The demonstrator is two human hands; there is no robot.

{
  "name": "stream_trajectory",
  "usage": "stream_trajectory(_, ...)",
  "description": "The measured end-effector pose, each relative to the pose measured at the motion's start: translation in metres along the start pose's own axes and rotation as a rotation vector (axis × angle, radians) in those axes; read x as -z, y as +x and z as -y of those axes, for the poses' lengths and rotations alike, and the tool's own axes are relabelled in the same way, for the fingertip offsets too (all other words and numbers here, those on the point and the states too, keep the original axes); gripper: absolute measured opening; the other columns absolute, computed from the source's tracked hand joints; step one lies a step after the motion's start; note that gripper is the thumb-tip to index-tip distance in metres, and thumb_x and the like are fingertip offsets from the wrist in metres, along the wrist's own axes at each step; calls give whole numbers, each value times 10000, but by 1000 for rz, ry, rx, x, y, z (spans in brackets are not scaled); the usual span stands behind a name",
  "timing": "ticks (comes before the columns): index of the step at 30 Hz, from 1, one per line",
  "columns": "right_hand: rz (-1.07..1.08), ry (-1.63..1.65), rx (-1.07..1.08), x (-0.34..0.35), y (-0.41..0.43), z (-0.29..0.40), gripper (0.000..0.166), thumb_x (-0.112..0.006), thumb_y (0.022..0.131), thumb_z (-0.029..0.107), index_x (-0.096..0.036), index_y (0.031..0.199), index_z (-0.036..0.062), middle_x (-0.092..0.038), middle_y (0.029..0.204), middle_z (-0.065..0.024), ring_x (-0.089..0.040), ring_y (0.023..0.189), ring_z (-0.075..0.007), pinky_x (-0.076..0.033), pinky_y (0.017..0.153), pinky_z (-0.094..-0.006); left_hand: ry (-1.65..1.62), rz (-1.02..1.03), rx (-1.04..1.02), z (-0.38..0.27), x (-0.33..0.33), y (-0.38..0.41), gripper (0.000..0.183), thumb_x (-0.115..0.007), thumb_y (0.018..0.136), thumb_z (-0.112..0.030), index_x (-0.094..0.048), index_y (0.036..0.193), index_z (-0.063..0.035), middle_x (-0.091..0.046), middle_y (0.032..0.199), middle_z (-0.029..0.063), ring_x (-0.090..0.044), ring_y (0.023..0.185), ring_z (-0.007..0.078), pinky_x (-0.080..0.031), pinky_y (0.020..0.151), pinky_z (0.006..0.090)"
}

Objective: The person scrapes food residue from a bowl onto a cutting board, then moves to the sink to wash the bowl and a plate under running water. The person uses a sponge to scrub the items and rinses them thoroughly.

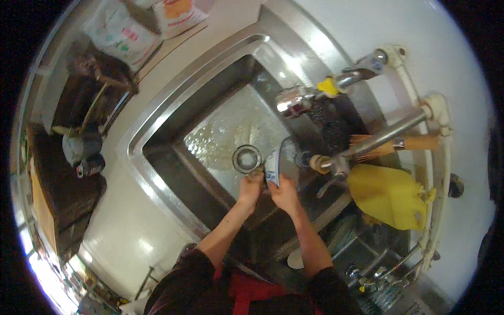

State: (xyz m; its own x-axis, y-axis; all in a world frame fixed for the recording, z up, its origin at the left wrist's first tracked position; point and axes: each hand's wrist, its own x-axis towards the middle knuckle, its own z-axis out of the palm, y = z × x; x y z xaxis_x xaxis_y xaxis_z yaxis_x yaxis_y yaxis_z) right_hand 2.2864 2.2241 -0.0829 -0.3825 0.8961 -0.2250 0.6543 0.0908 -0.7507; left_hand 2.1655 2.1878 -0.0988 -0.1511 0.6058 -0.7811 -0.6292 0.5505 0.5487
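Observation:
Over a stainless steel sink (165, 134), my right hand (285, 195) grips the rim of a white bowl with blue markings (272, 165). The bowl is tipped on its side, its hollow facing right, beneath the outlet of a metal tap (328, 163). Just left of the bowl is my left hand (250, 191), fingers curled. Something small and brownish shows at its fingertips, too blurred to name. Beyond my left hand lies the round drain (247, 158) in the wet sink floor.
A second tap (295, 101) juts over the sink's far right side. Along the right wall hang a bamboo whisk (393, 143) and a yellow plastic container (388, 197). Printed bags (122, 37) and a drink can (91, 166) stand on the left.

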Motion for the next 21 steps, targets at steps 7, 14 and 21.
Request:
stream_trajectory(7, 362, -636, 203, -34, 6, -39, 225, -691, 625, 140, -633, 781, -11, -613, 797, -171, -591, 844, -327, -479, 688, -429, 188, -109, -339, -104, 17, 36, 274, -569, 796, -74, -562, 1055, 15, -600, 822, 78, -576, 711, 160, -487, 601, 278)
stream_trajectory(14, 103, -916, 243, -62, -28, -82, 111, -645, 698, 141, -643, 756, 46, -616, 876, -121, -582, 865, -289, -462, 714, -375, 589, 141, -868, -213, -73, 76, 398, -671, 761, -115, -576, 1128, 10, -663, 963, 122, -639, 815, 219, -511, 720, 294)
stream_trajectory(21, -1, -379, 36, 2, -43, -13, 176, -595, 807, 171, -575, 691, 40, -589, 720, -143, -597, 686, -267, -463, 568, -377, 1132, -34, -1323, -261, -128, 69, 457, -618, 815, -234, -512, 1196, -6, -586, 1104, 220, -537, 1050, 374, -431, 908, 387)
